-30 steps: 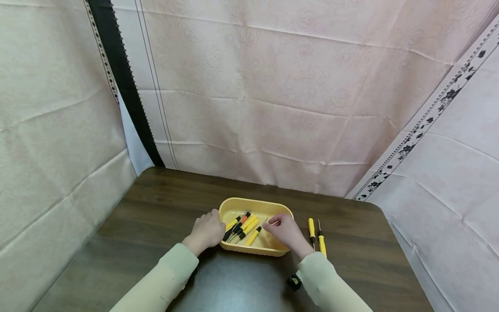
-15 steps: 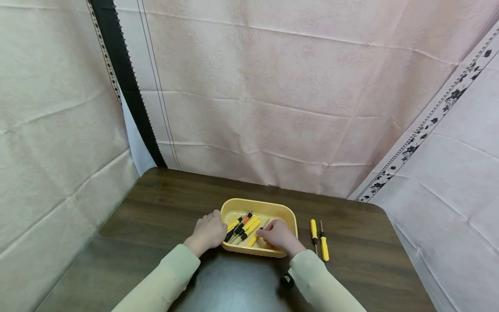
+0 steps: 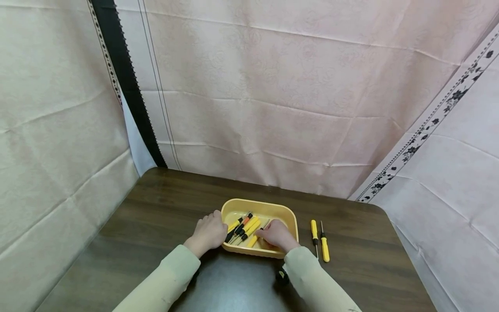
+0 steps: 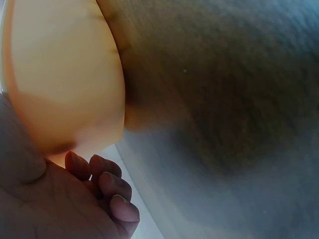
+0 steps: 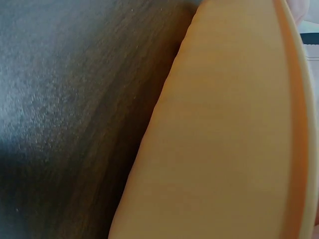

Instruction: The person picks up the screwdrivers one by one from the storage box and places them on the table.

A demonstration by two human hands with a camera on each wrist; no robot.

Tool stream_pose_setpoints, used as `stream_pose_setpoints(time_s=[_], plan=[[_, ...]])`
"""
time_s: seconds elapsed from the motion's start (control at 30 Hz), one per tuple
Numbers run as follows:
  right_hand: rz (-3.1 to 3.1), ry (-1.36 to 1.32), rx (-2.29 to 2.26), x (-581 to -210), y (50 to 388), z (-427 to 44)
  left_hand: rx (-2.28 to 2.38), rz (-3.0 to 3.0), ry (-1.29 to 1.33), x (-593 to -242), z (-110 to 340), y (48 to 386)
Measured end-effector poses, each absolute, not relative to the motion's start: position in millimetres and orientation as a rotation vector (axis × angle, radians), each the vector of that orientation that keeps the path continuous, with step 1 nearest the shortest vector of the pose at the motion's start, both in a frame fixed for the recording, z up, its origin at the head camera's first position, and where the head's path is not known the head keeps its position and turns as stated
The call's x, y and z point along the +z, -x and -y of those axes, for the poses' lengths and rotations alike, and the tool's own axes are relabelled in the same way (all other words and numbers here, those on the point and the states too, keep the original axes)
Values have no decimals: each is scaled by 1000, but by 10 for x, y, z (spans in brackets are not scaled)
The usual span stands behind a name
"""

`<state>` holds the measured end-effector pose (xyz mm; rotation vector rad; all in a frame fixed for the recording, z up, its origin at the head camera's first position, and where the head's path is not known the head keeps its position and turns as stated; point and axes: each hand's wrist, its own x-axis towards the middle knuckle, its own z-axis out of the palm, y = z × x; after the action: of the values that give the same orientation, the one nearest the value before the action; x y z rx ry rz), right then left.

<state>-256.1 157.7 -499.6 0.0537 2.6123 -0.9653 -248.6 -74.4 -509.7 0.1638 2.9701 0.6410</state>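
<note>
A yellow plastic tray stands on the table, with several yellow-and-black screwdrivers lying mostly in its left half. My left hand holds the tray's left end. In the left wrist view its thumb lies at the rim and its curled fingers are at the outer wall. Inside the tray, my right hand pinches a screwdriver near the black collar; the handle end and part of the shaft show. The right wrist view has the tray's outer wall in front of that hand, so its fingertips are hidden there.
To the right of the tray, two yellow screwdrivers, one beside another, lie side by side on the dark wooden table. A pale cloth hangs behind the table. The right wrist bears a small black device.
My right hand has come down and left within the tray, from above the screwdriver onto it. The left hand keeps its hold on the tray. The view shifted slightly.
</note>
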Motion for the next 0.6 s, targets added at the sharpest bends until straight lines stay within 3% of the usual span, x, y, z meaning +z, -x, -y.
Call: stream_pose_setpoints(time_s=[0.6], plan=[[-2763, 47, -787, -5090, 2583, -1526, 652, -2968, -153, -5088, 735, 2470]])
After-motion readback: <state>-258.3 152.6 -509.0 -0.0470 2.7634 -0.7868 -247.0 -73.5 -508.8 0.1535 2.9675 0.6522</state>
